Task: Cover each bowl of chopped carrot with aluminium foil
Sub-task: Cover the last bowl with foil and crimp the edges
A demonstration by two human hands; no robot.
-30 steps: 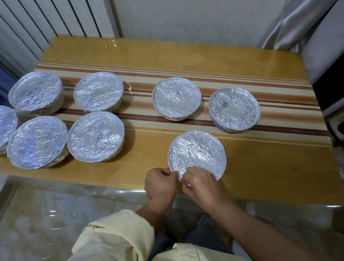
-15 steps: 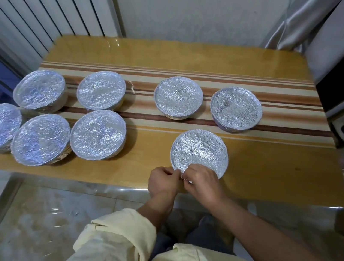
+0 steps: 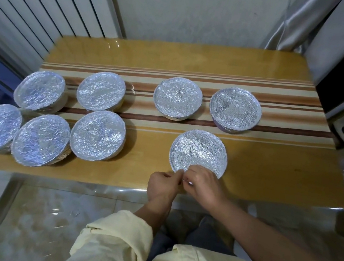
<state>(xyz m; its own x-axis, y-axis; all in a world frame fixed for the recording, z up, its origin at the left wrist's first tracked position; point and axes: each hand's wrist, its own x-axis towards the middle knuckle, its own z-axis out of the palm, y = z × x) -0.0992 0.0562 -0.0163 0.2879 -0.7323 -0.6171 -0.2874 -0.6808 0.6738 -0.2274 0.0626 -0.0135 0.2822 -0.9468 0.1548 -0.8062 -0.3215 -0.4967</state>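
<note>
**Last bowl, near rim being crimped**

Head view: the other bowls (image 3: 97, 135), all foil-topped, stand to the left and at the back of the table (image 3: 282, 184). The near bowl (image 3: 199, 151) sits by the front edge, and its foil (image 3: 188, 146) already lies flat across the top. The left hand (image 3: 162, 185) and right hand (image 3: 204, 186) meet at its near rim, fingers curled, pinching a fold of foil between them. This looks like the closing crimp. Next, that fold needs tucking snugly under the rim. Compared with a half-second earlier, hands and bowl have barely moved.
</note>
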